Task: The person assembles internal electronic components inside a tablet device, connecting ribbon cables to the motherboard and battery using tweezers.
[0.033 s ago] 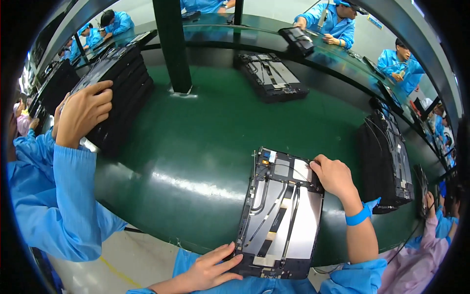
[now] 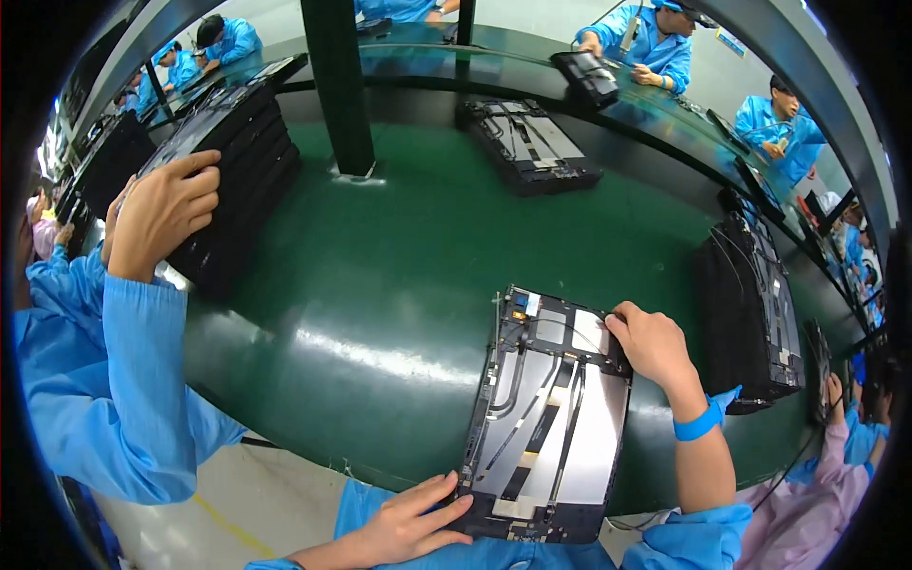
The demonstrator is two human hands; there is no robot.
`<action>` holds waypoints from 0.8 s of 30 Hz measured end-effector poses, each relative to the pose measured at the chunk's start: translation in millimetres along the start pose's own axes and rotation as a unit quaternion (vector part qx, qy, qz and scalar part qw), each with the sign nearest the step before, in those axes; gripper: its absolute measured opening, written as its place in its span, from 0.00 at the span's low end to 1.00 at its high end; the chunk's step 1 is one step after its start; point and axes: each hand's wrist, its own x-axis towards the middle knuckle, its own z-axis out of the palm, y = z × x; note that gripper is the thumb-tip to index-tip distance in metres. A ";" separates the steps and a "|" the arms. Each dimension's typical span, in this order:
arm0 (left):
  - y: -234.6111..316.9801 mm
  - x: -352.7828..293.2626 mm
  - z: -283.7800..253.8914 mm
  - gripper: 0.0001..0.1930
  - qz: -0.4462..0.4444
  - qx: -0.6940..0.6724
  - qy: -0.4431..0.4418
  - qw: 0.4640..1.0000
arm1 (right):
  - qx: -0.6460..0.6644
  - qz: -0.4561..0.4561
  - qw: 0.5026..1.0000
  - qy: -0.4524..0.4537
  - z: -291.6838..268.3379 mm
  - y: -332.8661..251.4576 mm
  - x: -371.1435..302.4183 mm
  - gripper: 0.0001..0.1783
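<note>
An opened tablet [image 2: 594, 413], black-framed with silver plates, black cables and small circuit parts, lies between my hands at the table's near edge. My right hand [image 2: 655, 347] grips its upper right corner, the thumb on the face and the other fingers hidden behind the edge. At the lower left corner, my left hand [image 2: 413, 522] holds the side with its fingers against the frame. A blue band [image 2: 700, 418] circles my right wrist.
A co-worker's hand [image 2: 171, 209] rests on a stack of black devices [image 2: 237, 180] at left. Another stack [image 2: 750, 313] stands at right. Farther back are a small device pile [image 2: 532, 147] and a dark post [image 2: 332, 95] on the green table [image 2: 408, 256].
The opened tablet sits very slightly farther right in the picture, both my hands keeping their hold. Across the table, the device in a co-worker's hand has shifted a little to the right.
</note>
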 end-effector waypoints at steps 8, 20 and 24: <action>2.8 -2.5 -4.4 0.24 0.056 0.031 0.002 0.998 | -0.027 0.000 1.000 -0.014 0.1 2.4 -16.6 0.17; -27.1 129.4 -27.7 0.10 -0.203 -0.250 0.048 0.946 | 0.253 -0.217 0.942 -0.024 -11.7 -35.8 14.6 0.11; -44.8 167.3 -23.6 0.13 -0.359 -0.338 -0.018 0.870 | 0.277 -0.152 0.944 -0.099 -8.8 -35.8 14.9 0.13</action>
